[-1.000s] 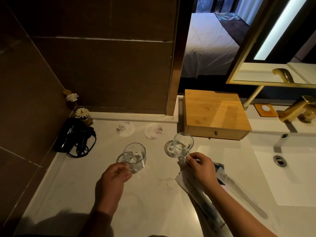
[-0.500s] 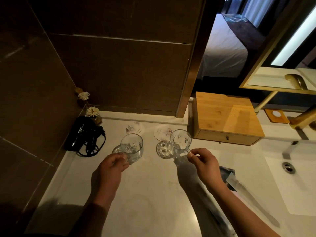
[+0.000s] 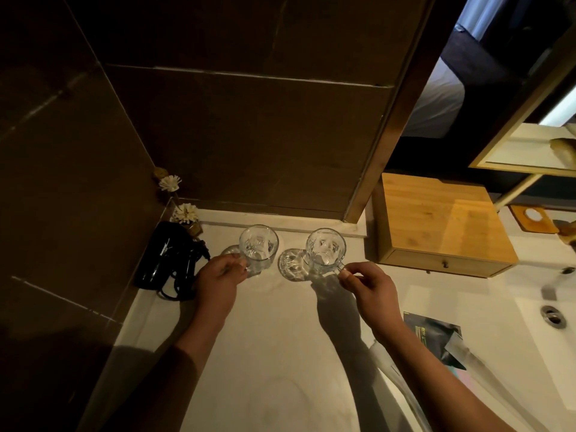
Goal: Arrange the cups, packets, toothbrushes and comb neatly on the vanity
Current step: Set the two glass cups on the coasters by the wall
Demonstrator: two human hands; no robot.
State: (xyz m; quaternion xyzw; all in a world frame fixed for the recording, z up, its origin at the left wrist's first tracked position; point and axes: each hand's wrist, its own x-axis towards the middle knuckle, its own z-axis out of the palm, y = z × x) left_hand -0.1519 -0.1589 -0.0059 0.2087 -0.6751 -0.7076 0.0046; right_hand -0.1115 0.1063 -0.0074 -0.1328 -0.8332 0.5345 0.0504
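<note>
Two clear glass cups stand near the back wall of the white vanity [image 3: 274,353]. My left hand [image 3: 218,282] grips the handle of the left cup [image 3: 258,248]. My right hand [image 3: 371,291] pinches the handle of the right cup [image 3: 325,254]. Both cups sit over the spots where round coasters lay; the coasters are hidden under them. A dark packet [image 3: 433,332] lies to the right of my right forearm, with long clear-wrapped items [image 3: 486,378] beside and under it.
A black hair dryer [image 3: 168,257] with coiled cord lies at the back left, next to a small flower diffuser [image 3: 187,215]. A wooden drawer box [image 3: 442,222] stands right of the cups. The sink basin [image 3: 554,319] is at the far right.
Both hands have carried the cups away from me toward the back wall, and the cups now cover the two round coasters. The camera has shifted left and closer.
</note>
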